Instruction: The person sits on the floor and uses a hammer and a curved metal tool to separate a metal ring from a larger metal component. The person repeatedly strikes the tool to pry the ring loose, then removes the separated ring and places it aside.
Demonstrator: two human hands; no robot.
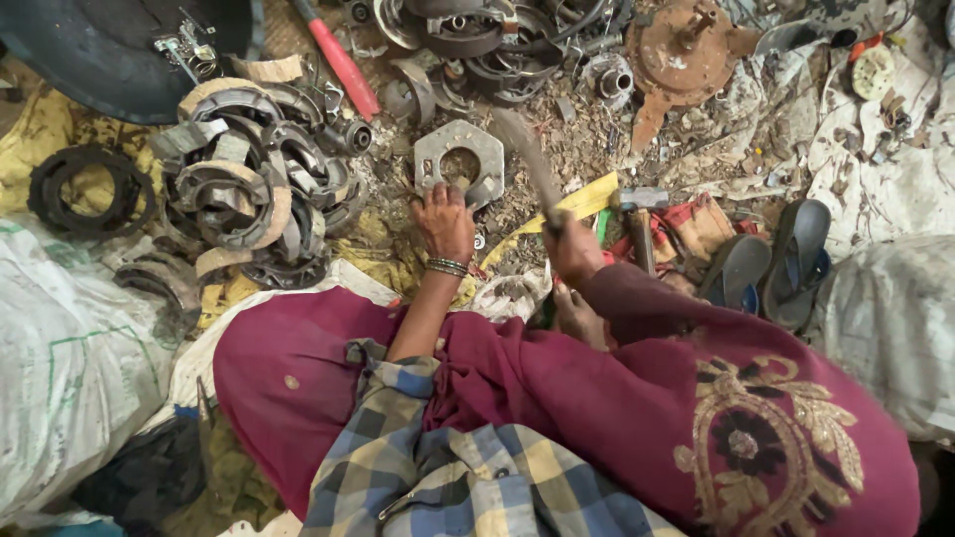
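My left hand (444, 221) rests on the near edge of a flat hexagonal metal plate (468, 149) with a round hole, lying on the littered ground. My right hand (572, 244) grips the handle of a long dark tool (529, 159), blurred, raised at a slant just right of the plate. Metal bangles circle my left wrist. My knees, draped in maroon cloth, fill the lower part of the view.
A heap of curved brake shoes (249, 184) lies at left, beside black rubber rings (90, 189). A red-handled tool (338, 60), a rusty round hub (681, 55), a hammer (642, 214), grey sandals (771, 259) and white sacks (70, 368) surround me.
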